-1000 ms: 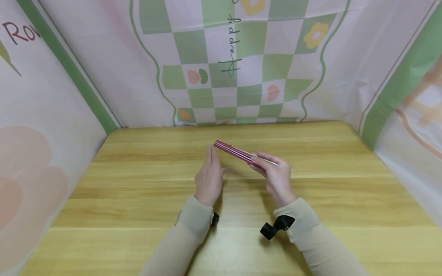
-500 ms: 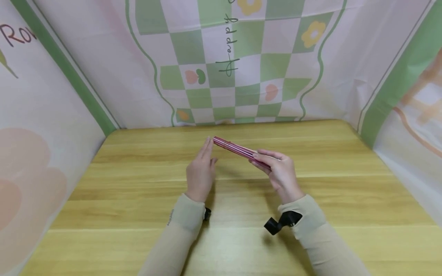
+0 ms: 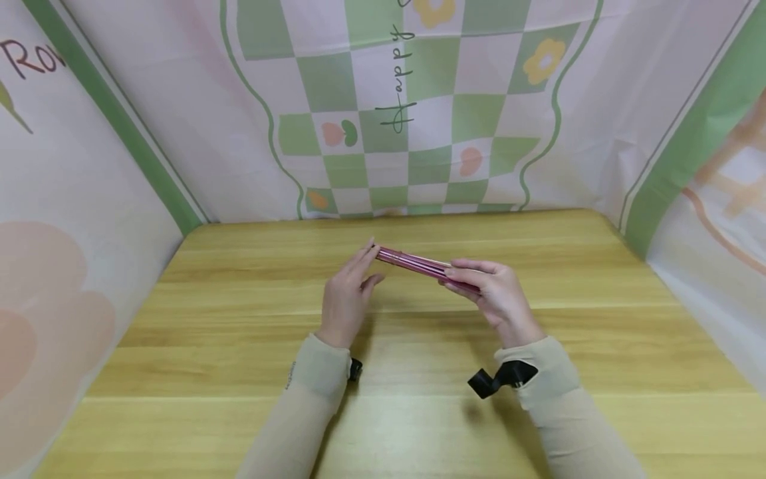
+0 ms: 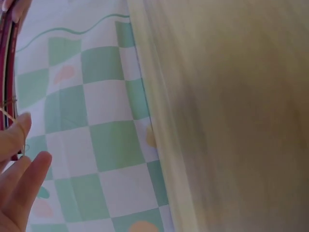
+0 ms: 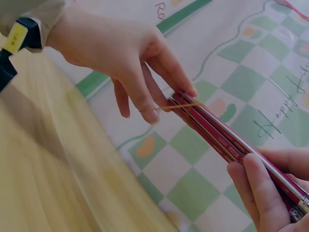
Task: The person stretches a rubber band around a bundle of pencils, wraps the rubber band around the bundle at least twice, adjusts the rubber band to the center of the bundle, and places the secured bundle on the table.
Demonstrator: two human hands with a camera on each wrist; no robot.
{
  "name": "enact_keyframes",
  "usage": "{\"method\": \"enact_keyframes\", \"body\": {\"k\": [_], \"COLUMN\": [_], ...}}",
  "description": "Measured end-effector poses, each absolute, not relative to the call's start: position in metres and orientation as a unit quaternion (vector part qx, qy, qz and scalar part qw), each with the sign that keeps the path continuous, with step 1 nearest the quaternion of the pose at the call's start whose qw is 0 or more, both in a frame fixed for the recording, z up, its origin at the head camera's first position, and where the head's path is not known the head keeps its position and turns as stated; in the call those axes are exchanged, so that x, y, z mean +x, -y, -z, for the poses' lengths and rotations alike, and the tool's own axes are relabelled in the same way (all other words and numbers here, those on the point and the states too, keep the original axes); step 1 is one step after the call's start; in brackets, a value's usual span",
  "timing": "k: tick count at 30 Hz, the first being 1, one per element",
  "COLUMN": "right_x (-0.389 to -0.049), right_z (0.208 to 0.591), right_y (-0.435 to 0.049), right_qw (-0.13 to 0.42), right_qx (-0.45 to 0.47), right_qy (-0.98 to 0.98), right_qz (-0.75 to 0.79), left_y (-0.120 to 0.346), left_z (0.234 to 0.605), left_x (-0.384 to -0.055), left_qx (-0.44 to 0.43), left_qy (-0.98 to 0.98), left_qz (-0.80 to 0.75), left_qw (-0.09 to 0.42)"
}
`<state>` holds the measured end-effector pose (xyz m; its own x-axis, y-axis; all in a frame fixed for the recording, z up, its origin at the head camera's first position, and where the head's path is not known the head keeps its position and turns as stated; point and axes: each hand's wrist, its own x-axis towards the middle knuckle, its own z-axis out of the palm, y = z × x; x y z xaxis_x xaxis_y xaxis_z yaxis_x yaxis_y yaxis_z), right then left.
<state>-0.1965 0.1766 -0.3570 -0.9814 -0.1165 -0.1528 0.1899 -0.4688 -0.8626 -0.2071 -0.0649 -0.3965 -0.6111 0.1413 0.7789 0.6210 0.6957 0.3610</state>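
Note:
My right hand (image 3: 497, 293) grips a bundle of dark red pencils (image 3: 413, 262) near one end, tilted above the table. Several pencils lie side by side, with metal ferrules showing in the right wrist view. At the bundle's other end is my left hand (image 3: 346, 299), fingertips right at the pencil tips and thumb spread away. A thin tan rubber band (image 5: 186, 105) crosses the pencils there and stretches out to the left thumb. The left wrist view shows the band drawn between the left thumb (image 4: 21, 126) and a fingertip.
A wood-grain table (image 3: 239, 352) lies beneath both hands. Behind it hangs a green-and-white checked cloth (image 3: 389, 166), with printed cloth at both sides. A black camera mount (image 3: 503, 378) sticks out from the right wrist, casting a shadow.
My right hand has moved slightly right with the pencils. My left hand has shifted a little left; its fingers now lean over the bundle's end and its thumb is spread wider.

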Motion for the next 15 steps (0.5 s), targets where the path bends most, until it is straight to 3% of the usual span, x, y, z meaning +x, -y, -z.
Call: {"method": "enact_keyframes", "body": {"k": [15], "right_x": [-0.200], "right_z": [0.356], "right_y": [-0.201], "right_qw": [0.143], "right_qx": [0.008], "right_qy": [-0.575], "right_qz": [0.806], "left_y": [0.067], "left_z": [0.403], "left_x": [-0.209], "left_qx": [-0.266], "left_qy": [0.802], "left_qz": [0.455], "left_qw": [0.281]}}
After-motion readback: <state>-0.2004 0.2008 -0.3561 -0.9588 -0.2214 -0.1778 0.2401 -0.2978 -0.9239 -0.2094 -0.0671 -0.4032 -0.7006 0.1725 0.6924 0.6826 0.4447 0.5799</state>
